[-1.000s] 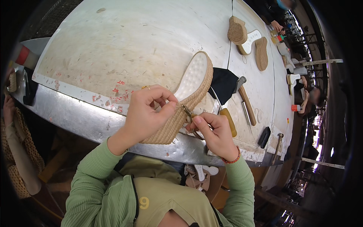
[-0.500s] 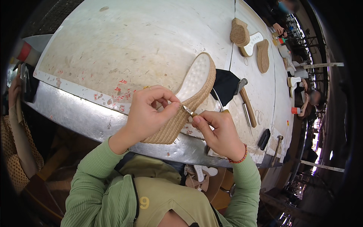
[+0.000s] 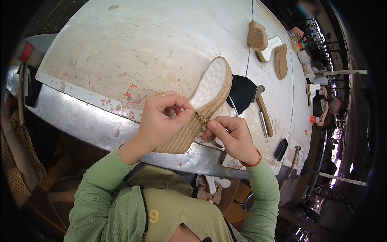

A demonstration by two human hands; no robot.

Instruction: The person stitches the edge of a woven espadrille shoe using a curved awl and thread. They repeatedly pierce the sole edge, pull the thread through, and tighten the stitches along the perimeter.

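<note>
A wedge shoe sole (image 3: 209,105) with woven, rope-like tan sides and a dimpled white top lies at the table's near edge. My left hand (image 3: 163,117) rests against its side, thumb and forefinger pinched together; whatever they hold is too small to make out. Closed fingers of my right hand (image 3: 231,135) grip a small metal tool (image 3: 200,117) with its tip at the sole's side, close to my left fingertips. Its kind is unclear, as my fingers cover most of it. A black cloth (image 3: 240,94) lies beyond my right hand.
Right of the cloth lie a hammer (image 3: 264,115), a thin pointed tool (image 3: 263,124) and a black brush-like block (image 3: 281,149). More wedge soles (image 3: 281,60) stand farther back. Another hammer (image 3: 296,159) lies at the right edge. Other people sit along the table.
My right hand has turned slightly and its fingers have shifted around the metal tool, which shows at a different angle. My left hand keeps its pinch beside the sole.
</note>
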